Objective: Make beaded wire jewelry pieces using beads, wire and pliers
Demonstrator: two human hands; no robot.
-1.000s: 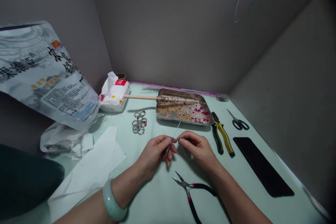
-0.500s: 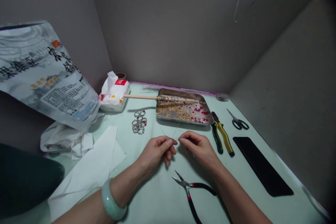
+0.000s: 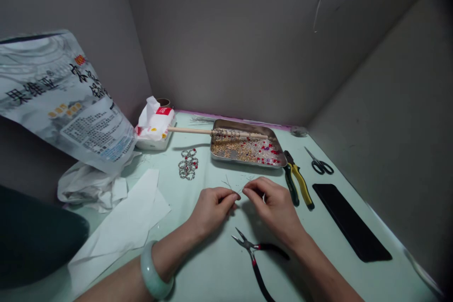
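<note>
My left hand [image 3: 214,208], with a pale green bangle [image 3: 155,271] on the wrist, pinches thin wires [image 3: 227,183] between thumb and forefinger. Beside it, nearly touching at the fingertips, my right hand [image 3: 271,200] is closed in a pinch at the wire too. Fine wire ends stick up above both hands. Beyond them sits a metal tray [image 3: 247,164] of gold, clear and red beads, with a wooden stick [image 3: 191,130] wrapped in beaded pieces lying across it. Several beaded rings [image 3: 188,165] lie left of the tray. Red-and-black pliers [image 3: 252,247] rest open below my hands.
Yellow-and-green cutters [image 3: 299,179], scissors [image 3: 319,163] and a black flat case [image 3: 350,222] lie at the right. On the left are a tissue pack [image 3: 155,127], white paper [image 3: 120,231], a large printed bag [image 3: 67,99] and a dark rounded object [image 3: 38,240]. Grey walls enclose the table.
My left hand has turned, its lower fingers now curled out of sight. The wire ends above my hands point in different directions, and my right hand's fingers have shifted slightly.
</note>
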